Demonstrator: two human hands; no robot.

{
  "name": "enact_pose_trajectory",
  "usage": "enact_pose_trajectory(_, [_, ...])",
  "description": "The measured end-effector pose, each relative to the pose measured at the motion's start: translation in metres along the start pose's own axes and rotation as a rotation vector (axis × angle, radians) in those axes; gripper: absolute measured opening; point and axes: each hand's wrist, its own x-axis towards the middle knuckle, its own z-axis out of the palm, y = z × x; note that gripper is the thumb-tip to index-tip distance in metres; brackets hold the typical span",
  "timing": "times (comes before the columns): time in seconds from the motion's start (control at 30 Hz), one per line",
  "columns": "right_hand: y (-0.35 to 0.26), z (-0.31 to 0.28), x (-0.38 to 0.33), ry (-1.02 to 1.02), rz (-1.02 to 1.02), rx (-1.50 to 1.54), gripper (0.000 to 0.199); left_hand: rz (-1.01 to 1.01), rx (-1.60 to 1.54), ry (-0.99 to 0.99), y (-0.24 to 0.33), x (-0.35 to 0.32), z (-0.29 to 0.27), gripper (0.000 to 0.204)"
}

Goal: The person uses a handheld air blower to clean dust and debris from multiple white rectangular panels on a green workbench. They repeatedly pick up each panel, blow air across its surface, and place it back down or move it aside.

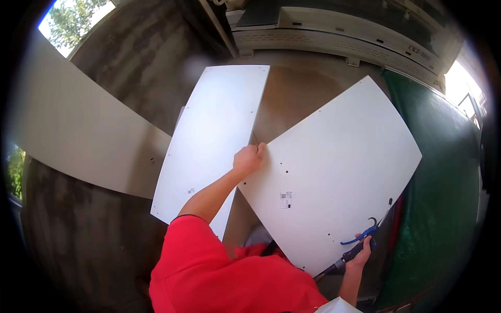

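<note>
My left hand (249, 158) grips the left corner edge of a large white drilled panel (334, 172) that lies tilted in front of me. A small label sits near the panel's lower middle. My right hand (360, 256) holds a black air-blow gun with a blue trigger (360, 241) at the panel's lower right edge, with a black hose running down from it. A second, narrower white panel (214, 141) lies to the left, partly under my left forearm. My sleeve is red.
A long beige board (78, 135) stretches across the left. A grey concrete floor (130, 57) lies behind it. A grey machine (339, 36) runs along the top. A green surface (443, 172) borders the right side.
</note>
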Motion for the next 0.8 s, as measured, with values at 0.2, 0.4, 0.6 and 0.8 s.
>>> enact_pose_trajectory(0.2, [-0.072,0.054,-0.003,-0.404,0.159,-0.293,0.032,-0.398,-0.142,0.196,-0.09,-0.155,-0.075,0.064])
enact_pose_trajectory(0.4, [-0.135,0.097,-0.017,-0.677,0.374,-0.521,0.034,-0.61,-0.128,0.399,-0.103,-0.269,-0.089,0.062])
enact_pose_trajectory(0.6, [-0.172,0.103,0.011,-1.038,0.654,-0.731,0.033,-0.587,0.158,0.468,-0.094,-0.251,-0.103,0.06])
enact_pose_trajectory(0.8, [-0.25,0.154,0.178,-0.918,0.2,-0.934,0.035,-0.153,0.31,0.438,0.017,-0.212,0.067,0.079])
